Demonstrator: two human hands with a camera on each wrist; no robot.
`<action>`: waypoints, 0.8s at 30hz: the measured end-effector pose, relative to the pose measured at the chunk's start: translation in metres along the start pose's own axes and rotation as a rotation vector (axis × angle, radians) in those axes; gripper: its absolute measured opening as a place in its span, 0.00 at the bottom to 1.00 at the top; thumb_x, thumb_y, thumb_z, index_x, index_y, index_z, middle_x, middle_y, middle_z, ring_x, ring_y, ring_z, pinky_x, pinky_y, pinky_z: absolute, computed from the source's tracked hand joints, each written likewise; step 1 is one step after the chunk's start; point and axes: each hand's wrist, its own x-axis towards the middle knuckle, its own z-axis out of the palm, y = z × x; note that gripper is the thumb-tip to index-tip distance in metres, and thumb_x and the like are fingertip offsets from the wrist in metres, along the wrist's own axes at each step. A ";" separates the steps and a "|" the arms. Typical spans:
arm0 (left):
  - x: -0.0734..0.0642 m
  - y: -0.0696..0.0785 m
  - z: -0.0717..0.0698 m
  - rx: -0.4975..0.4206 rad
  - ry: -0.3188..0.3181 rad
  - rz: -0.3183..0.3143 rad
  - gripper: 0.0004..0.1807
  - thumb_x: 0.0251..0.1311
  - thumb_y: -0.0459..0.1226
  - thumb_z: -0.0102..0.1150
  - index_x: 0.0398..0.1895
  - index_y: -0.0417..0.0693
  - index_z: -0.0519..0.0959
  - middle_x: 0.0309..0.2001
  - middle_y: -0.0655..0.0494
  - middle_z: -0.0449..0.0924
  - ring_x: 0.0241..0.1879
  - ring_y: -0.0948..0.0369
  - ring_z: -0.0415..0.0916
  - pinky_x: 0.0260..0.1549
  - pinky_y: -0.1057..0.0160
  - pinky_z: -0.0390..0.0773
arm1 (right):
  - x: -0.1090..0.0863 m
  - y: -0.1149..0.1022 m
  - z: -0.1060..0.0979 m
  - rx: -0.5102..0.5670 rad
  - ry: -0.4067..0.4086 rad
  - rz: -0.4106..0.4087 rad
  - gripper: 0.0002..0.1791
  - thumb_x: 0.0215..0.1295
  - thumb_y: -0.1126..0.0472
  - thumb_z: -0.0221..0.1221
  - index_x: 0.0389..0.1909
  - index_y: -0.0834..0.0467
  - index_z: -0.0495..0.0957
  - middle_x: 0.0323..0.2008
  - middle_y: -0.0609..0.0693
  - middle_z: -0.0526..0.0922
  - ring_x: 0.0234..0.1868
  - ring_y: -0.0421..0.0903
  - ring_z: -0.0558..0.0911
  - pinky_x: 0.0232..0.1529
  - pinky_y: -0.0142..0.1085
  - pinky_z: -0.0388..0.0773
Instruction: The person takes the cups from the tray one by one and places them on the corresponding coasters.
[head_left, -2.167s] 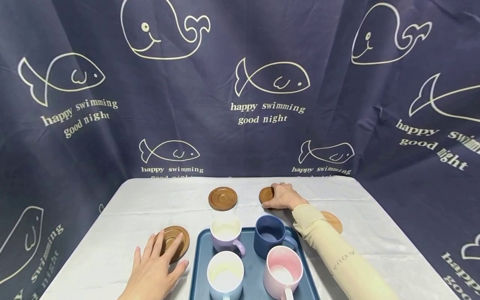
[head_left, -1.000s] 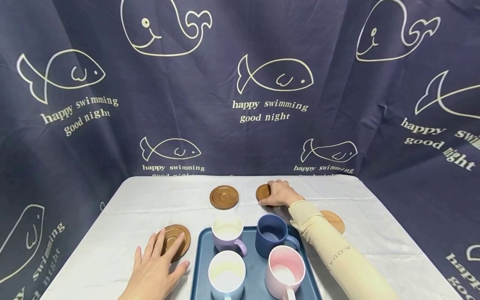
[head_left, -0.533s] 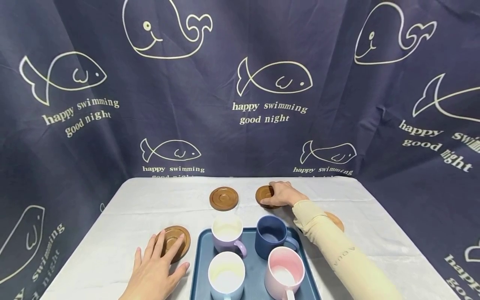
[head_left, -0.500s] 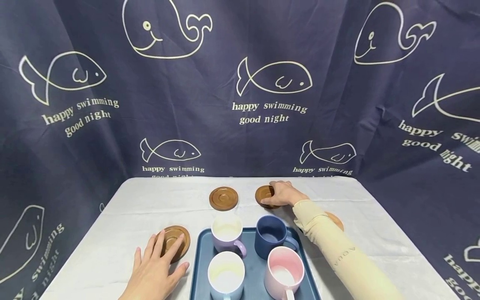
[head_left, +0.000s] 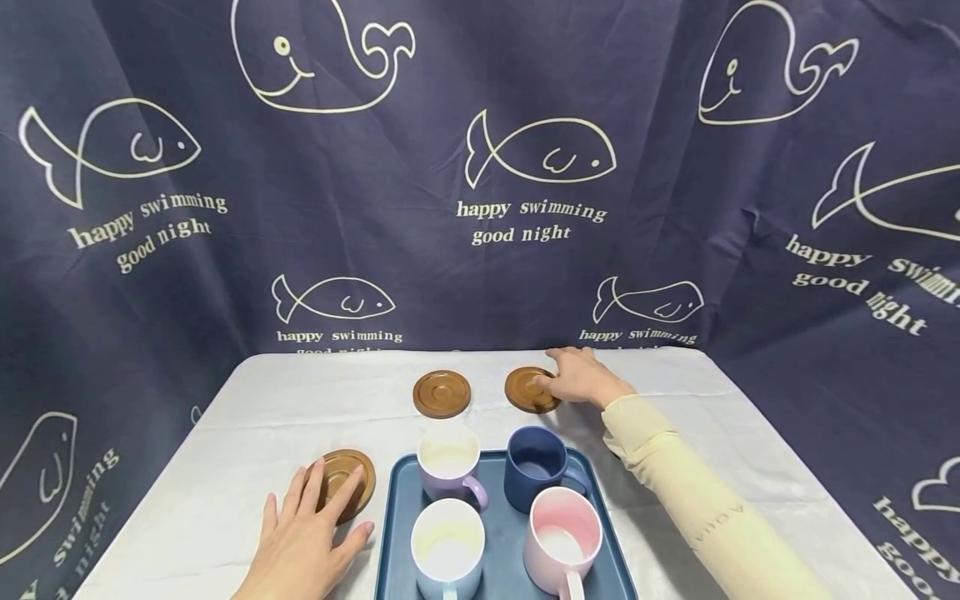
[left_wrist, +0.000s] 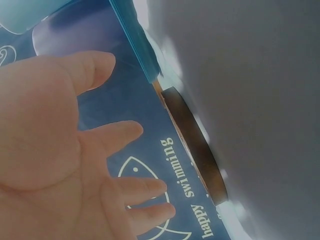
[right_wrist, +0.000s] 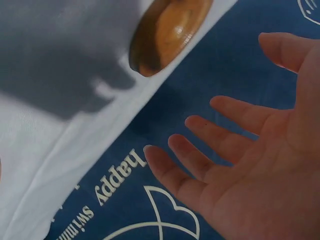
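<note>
My right hand [head_left: 585, 377] is at the right edge of a round brown wooden coaster [head_left: 525, 392] near the table's back edge. In the right wrist view its loosely bent fingers [right_wrist: 235, 145] hold nothing, and a gap shows between them and the coaster [right_wrist: 170, 35]. My left hand [head_left: 300, 533] hovers with spread fingers over another brown coaster [head_left: 358, 471], left of the tray, covering part of it. The left wrist view shows that coaster's rim [left_wrist: 196, 145] apart from the empty fingers. A third brown coaster [head_left: 442, 394] lies at the back, left of the right hand's one.
A blue tray [head_left: 393, 533] stands at the front middle. On it are a purple mug [head_left: 447, 475], a navy mug [head_left: 534, 467], a light blue mug [head_left: 447, 550] and a pink mug [head_left: 562, 542]. A white cloth [head_left: 300, 408] covers the table; a dark blue curtain [head_left: 420, 250] hangs behind.
My right hand has let go of the back right coaster and drawn off to the right, uncovering most of it. The sleeve now hides the light wooden coaster. My left hand has stayed put.
</note>
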 end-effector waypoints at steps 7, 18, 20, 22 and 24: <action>0.000 0.000 0.000 -0.003 0.012 -0.007 0.38 0.65 0.62 0.61 0.76 0.61 0.71 0.77 0.30 0.55 0.76 0.30 0.48 0.63 0.18 0.44 | -0.022 -0.001 -0.018 0.015 0.102 0.007 0.37 0.69 0.47 0.59 0.70 0.69 0.70 0.67 0.68 0.75 0.70 0.66 0.69 0.72 0.60 0.59; 0.000 0.001 -0.002 -0.006 0.036 0.009 0.38 0.65 0.62 0.61 0.75 0.59 0.71 0.77 0.29 0.55 0.76 0.30 0.47 0.62 0.19 0.44 | -0.070 -0.002 -0.032 -0.028 0.198 -0.038 0.35 0.70 0.47 0.59 0.71 0.64 0.70 0.67 0.65 0.75 0.67 0.67 0.72 0.69 0.59 0.63; 0.000 0.002 -0.003 -0.006 0.043 0.013 0.38 0.66 0.62 0.61 0.76 0.60 0.71 0.77 0.28 0.54 0.76 0.29 0.47 0.62 0.18 0.44 | -0.081 -0.004 -0.032 -0.023 0.211 -0.037 0.35 0.70 0.47 0.59 0.71 0.63 0.71 0.67 0.64 0.76 0.65 0.67 0.72 0.68 0.58 0.65; -0.001 0.002 -0.003 -0.011 0.046 0.015 0.38 0.66 0.63 0.60 0.76 0.60 0.70 0.77 0.28 0.54 0.76 0.29 0.47 0.62 0.18 0.44 | -0.092 -0.006 -0.032 -0.026 0.223 -0.036 0.34 0.70 0.48 0.59 0.71 0.62 0.71 0.66 0.64 0.77 0.63 0.67 0.73 0.66 0.59 0.67; -0.001 0.001 -0.004 -0.015 0.051 0.016 0.38 0.66 0.63 0.59 0.76 0.61 0.70 0.77 0.28 0.54 0.75 0.28 0.47 0.62 0.18 0.44 | -0.103 -0.008 -0.032 -0.033 0.232 -0.034 0.34 0.69 0.48 0.60 0.71 0.62 0.72 0.65 0.63 0.78 0.63 0.67 0.73 0.66 0.59 0.68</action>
